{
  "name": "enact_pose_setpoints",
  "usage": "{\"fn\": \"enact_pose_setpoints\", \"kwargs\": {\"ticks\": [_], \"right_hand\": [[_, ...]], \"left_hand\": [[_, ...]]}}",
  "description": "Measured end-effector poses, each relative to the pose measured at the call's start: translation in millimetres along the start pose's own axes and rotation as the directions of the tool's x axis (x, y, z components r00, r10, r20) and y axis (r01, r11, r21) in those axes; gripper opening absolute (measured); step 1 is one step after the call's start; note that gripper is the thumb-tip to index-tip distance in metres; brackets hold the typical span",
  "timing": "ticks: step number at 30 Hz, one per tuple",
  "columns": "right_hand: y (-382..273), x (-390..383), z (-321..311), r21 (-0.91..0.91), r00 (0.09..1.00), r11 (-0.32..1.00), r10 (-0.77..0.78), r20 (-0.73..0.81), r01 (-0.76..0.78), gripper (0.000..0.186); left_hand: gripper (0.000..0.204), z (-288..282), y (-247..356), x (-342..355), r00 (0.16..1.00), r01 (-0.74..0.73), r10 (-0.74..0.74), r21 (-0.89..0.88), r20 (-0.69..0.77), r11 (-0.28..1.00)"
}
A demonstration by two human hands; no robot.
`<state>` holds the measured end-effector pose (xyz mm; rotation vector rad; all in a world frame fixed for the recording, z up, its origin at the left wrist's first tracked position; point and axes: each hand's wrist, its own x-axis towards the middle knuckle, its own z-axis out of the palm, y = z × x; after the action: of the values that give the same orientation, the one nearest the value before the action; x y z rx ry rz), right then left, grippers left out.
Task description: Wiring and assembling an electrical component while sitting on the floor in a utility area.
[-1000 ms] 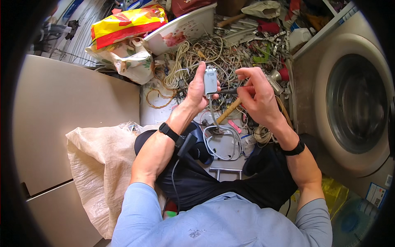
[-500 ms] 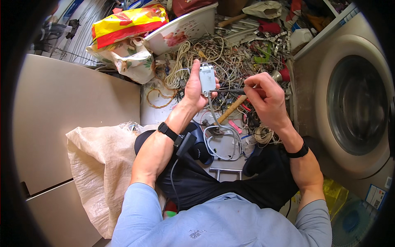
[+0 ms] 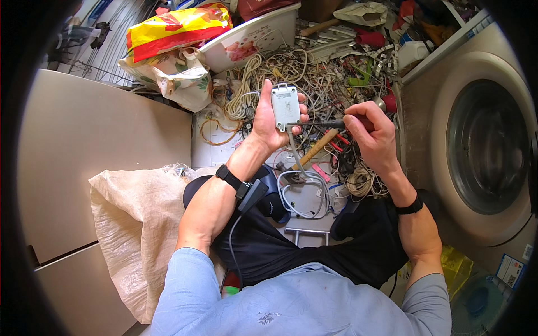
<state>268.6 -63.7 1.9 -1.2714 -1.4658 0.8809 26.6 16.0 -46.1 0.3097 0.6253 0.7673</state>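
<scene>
Over the pile of scrap, my left hand [image 3: 266, 124] is wrapped round a small white plastic box [image 3: 286, 105] with screw holes at its corners and a metal loop at the top end. A grey cable [image 3: 295, 148] leaves its lower end and runs down to a loose coil on the floor. My right hand [image 3: 374, 137] grips a screwdriver [image 3: 330, 124] by its dark handle. The shaft points left, and its tip lies at the lower edge of the box; whether it sits in a screw cannot be made out.
Tangled cables [image 3: 302, 73] cover the floor ahead. A wooden-handled hammer [image 3: 317, 149] lies below my hands. To the right stands a front-loading washing machine [image 3: 487, 145]. At left are a beige woven sack [image 3: 131, 229] and a white tub [image 3: 252, 39] farther back.
My right hand has shifted slightly right with the screwdriver, and more of its shaft shows. The box has turned a little more face-on in my left hand.
</scene>
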Motion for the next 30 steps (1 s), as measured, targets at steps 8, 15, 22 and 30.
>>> {"fn": "enact_pose_setpoints", "kwargs": {"ticks": [8, 15, 22, 30], "right_hand": [[-3, 1, 1, -0.039, 0.998, 0.998, -0.057, 0.036, 0.059, 0.006], [-8, 1, -2, 0.033, 0.992, 0.993, -0.109, -0.060, 0.111, 0.004], [-5, 5, 0, -0.061, 0.969, 0.973, -0.229, -0.096, 0.224, 0.006], [1, 8, -4, -0.068, 0.961, 0.973, -0.227, -0.158, 0.219, 0.006]], "left_hand": [[0.086, 1, 0, -3, 1.000, -0.005, 0.004, 0.038, 0.018, 0.999], [0.082, 2, -4, -4, 0.995, 0.028, -0.028, 0.002, 0.092, 1.000], [0.077, 6, -7, -5, 0.999, 0.036, -0.036, -0.009, 0.034, 0.999], [0.044, 12, -16, -5, 0.992, -0.112, 0.111, 0.013, 0.062, 0.994]]}}
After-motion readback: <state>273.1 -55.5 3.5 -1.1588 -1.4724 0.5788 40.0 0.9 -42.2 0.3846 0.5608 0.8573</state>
